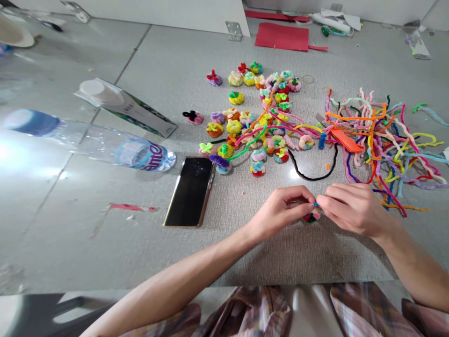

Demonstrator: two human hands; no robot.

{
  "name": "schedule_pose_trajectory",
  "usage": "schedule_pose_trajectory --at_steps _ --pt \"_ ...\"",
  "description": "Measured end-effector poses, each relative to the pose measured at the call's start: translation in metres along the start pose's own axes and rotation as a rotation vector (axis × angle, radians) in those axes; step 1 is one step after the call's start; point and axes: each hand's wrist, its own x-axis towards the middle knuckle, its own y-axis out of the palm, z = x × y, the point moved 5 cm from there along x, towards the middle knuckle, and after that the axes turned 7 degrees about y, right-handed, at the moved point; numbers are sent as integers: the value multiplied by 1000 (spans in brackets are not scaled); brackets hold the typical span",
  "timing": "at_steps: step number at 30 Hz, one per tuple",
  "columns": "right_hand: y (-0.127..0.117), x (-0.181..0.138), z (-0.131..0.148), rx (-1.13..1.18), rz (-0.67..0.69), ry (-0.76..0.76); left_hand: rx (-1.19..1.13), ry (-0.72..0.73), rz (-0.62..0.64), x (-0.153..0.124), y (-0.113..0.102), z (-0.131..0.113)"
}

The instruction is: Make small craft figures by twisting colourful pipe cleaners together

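My left hand (286, 208) and my right hand (354, 208) meet above the table near its front edge. Both are closed, fingertips pinched round a small pipe cleaner piece (312, 216) with blue, pink, red and dark green parts. A bit of blue shows between the fingertips; the rest is partly hidden by the fingers. Just beyond lies a curved black pipe cleaner (314, 179). Behind it are many small coiled pipe cleaner ornaments (233, 126) in mixed colours. Right of these is a tangle of loose pipe cleaners (377, 140), with an orange-handled cutter or comb-like tool (345, 140) on it.
A dark phone (189, 192) lies left of my hands. Further left are a clear plastic bottle (94, 145) on its side and a carton (126, 107) with a white cap. Red sheet material (281, 36) and scraps lie along the back by the white partition (175, 14).
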Motion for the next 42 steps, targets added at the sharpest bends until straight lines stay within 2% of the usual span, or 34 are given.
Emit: schedule_pose_trajectory --at_steps 12,19,24,27,29,34,38,42 --pt "-4 2 1 -41 -21 -69 11 -13 5 0 2 -2" --pt "-3 0 2 -17 -47 -56 29 36 -1 0 0 -1" --pt "0 3 14 -9 -157 43 207 151 -42 0 -1 -10" --pt "5 8 18 57 -180 187 392 257 -100 -2 -1 -19" --pt "10 9 16 172 -177 289 434 303 -140 -3 -1 -22" --pt "21 8 3 461 -94 462 400 280 -192 -3 -3 -19" --pt "24 6 -3 649 14 528 359 234 -207 -2 -5 -17" --pt "23 6 -5 714 53 557 320 225 -213 -2 -5 -18"
